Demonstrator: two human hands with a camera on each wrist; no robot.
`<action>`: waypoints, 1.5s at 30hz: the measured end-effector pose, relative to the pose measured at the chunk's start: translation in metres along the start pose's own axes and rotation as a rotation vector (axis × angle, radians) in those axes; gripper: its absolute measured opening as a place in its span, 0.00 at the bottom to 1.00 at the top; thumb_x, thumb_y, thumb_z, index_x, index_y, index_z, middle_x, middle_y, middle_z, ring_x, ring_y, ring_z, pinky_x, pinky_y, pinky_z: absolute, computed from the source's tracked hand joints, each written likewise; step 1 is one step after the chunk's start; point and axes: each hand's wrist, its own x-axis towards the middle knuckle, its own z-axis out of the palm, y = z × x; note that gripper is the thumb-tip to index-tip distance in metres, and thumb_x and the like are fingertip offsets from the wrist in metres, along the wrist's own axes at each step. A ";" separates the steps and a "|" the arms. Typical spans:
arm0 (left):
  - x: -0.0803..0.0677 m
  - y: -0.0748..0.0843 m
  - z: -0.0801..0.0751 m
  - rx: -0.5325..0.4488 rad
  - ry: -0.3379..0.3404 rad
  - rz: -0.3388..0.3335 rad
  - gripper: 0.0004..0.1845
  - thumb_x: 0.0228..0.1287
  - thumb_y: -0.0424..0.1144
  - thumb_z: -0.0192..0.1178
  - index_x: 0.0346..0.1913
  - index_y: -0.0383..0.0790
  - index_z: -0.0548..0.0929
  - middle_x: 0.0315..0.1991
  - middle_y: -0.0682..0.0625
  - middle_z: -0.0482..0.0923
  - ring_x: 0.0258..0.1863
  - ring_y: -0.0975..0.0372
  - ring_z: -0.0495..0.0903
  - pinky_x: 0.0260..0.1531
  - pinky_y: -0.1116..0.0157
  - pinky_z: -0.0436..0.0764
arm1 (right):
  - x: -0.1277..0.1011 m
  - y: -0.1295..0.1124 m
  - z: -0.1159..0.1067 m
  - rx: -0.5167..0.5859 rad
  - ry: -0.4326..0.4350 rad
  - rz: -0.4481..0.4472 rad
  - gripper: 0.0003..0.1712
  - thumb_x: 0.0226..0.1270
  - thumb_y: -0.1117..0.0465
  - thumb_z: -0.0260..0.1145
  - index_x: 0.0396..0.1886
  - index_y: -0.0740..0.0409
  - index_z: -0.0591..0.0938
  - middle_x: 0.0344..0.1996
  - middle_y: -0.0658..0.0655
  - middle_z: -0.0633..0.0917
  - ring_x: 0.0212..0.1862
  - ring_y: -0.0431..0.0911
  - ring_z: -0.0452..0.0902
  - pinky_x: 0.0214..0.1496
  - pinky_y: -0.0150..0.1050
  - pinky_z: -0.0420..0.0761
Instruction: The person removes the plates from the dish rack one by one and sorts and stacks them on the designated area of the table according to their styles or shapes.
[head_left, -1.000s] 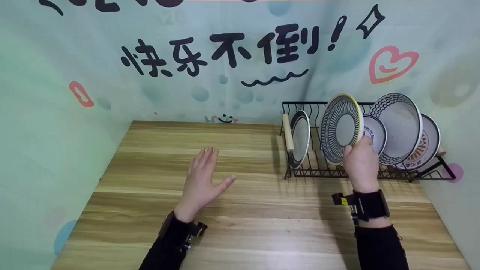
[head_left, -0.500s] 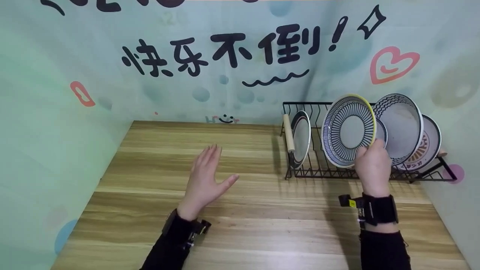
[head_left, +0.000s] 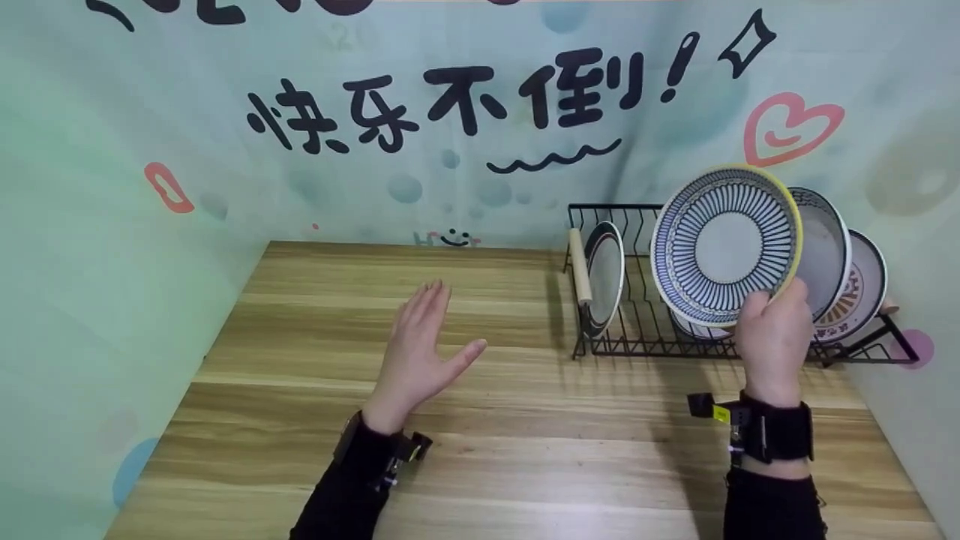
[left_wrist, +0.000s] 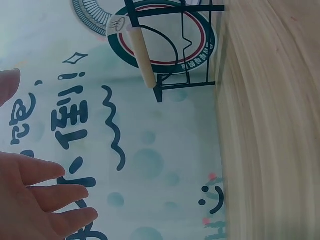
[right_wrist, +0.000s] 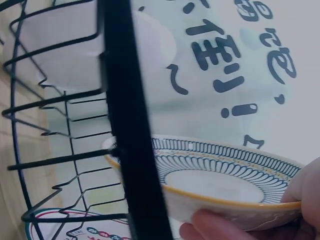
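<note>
My left hand (head_left: 420,349) hovers flat, fingers spread, over the bare wooden tabletop (head_left: 315,390), touching nothing. My right hand (head_left: 774,337) pinches the lower rim of the round blue-striped, yellow-edged ceramic plate (head_left: 724,244), raised above the black wire dish rack (head_left: 637,337). Beyond it, the other plates stand in the rack; open tabletop lies to the left.

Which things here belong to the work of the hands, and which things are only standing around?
In use:
- round striped plate with yellow rim, held by the right hand
- black wire dish rack, behind it

Standing around:
- white plate with dark rim, upright at the rack's left end
- plates behind the held one
- wooden table
- left hand, holding nothing
</note>
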 end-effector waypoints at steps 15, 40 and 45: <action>0.016 0.008 -0.001 -0.049 0.040 0.019 0.50 0.62 0.64 0.59 0.75 0.30 0.57 0.75 0.36 0.54 0.74 0.42 0.52 0.72 0.43 0.45 | -0.005 -0.012 -0.002 0.198 0.171 -0.021 0.22 0.70 0.64 0.46 0.58 0.69 0.73 0.44 0.65 0.84 0.34 0.43 0.71 0.31 0.33 0.68; 0.021 0.011 0.004 -0.099 0.039 0.022 0.52 0.62 0.65 0.59 0.76 0.33 0.55 0.76 0.39 0.52 0.75 0.44 0.51 0.73 0.46 0.46 | -0.027 -0.033 0.013 0.557 0.160 -0.185 0.25 0.66 0.69 0.48 0.63 0.66 0.73 0.47 0.48 0.81 0.49 0.43 0.77 0.53 0.35 0.78; 0.021 0.010 0.006 -0.101 0.042 0.038 0.51 0.63 0.64 0.59 0.76 0.32 0.55 0.76 0.38 0.52 0.75 0.44 0.51 0.73 0.46 0.46 | -0.028 -0.033 0.019 0.606 0.116 -0.221 0.25 0.65 0.71 0.47 0.61 0.69 0.73 0.46 0.49 0.81 0.47 0.44 0.77 0.51 0.34 0.78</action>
